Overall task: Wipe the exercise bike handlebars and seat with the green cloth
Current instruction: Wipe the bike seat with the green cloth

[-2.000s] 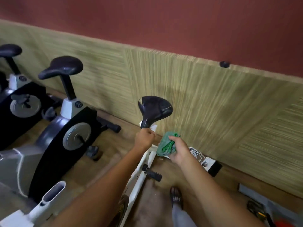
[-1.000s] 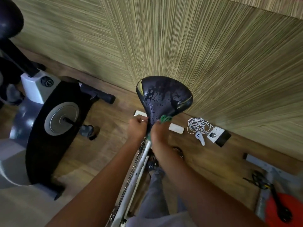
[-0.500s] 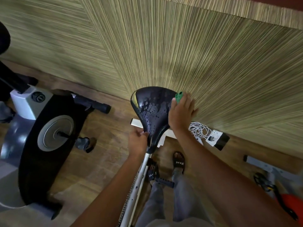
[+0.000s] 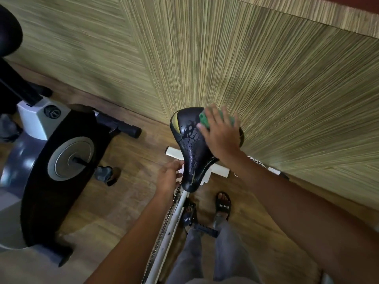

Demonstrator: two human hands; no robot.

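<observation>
Green cloth [image 4: 205, 117] shows in the one head view as two small patches peeking out from under the right hand [image 4: 220, 133], at the wide rear of the black seat [image 4: 189, 148]. That hand lies flat, fingers straight and spread, pressing the cloth down onto the rear right part of the seat, close to the ribbed wall panel [image 4: 256, 68]. The left hand [image 4: 169, 178] sits just beside the seat's narrow nose, at the top of the white frame [image 4: 176, 212]; its fingers reach toward the underside of the nose, but whether they curl round anything there cannot be told from this angle.

Water droplets still bead on the left half and down the nose of the seat, so the seat wipe looks only begun: the strip under the palm is being covered, and the wet, speckled part to its left and toward the person appears yet to be wiped. The handlebars are out of view, so the picture cannot say whether they are clean or still waiting.

Elsewhere in the same view, a second bike [image 4: 61, 160] with a black and grey housing stands well apart to the left on the wooden floor [image 4: 131, 201]. The person's feet in black sandals [image 4: 223, 204] stand beside the white frame, below the seat.
</observation>
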